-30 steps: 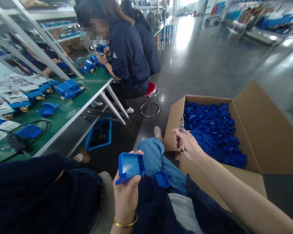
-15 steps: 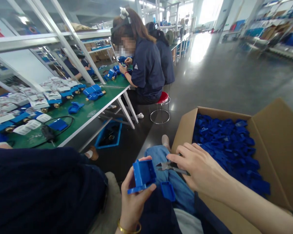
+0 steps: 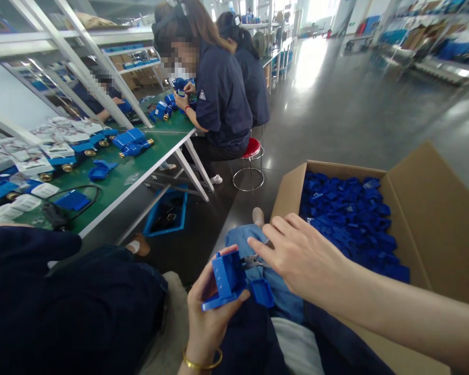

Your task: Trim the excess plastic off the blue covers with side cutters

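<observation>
My left hand (image 3: pixel 211 310) is closed around a blue plastic housing (image 3: pixel 227 278), its open side turned toward the right. In my right hand (image 3: pixel 289 255) is a pair of cutting pliers (image 3: pixel 254 261); the fingers hide most of its handles. The pliers' jaws are at the right edge of the housing, and I cannot tell whether they touch it. A hinged-looking blue lid (image 3: pixel 262 292) shows just right of the housing, over my jeans; whether it is joined to the housing is unclear.
On my right stands an open cardboard box (image 3: pixel 287 195) heaped with blue plastic parts (image 3: pixel 347 219). A green workbench (image 3: pixel 113 192) on the left bears blue meters with brass fittings (image 3: pixel 133 143). A co-worker (image 3: pixel 222 88) sits ahead; a person's dark sleeve (image 3: pixel 27 260) is close at left.
The pliers in my right hand have moved left, up to the housing's edge. My left hand has tilted the housing slightly. The whole view has shifted a little.
</observation>
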A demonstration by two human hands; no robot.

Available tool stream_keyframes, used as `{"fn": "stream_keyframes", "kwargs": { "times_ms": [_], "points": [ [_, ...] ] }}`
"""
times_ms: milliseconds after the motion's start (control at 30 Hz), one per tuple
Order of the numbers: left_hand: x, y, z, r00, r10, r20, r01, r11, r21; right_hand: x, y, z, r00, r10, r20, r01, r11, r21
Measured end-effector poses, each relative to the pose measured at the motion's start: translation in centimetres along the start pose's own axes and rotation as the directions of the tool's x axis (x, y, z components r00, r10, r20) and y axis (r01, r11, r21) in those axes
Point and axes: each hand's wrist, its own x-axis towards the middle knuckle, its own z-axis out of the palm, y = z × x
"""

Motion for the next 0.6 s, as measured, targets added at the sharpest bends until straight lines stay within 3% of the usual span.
{"fn": "stream_keyframes", "kwargs": {
  "times_ms": [600],
  "points": [
    [0.19, -0.42, -0.08, 0.999, -0.006, 0.049, 0.008, 1.0, -0.022, 0.32, -0.94, -0.17, 1.0, -0.003, 0.022, 0.005, 0.995, -0.101]
  ]
}}
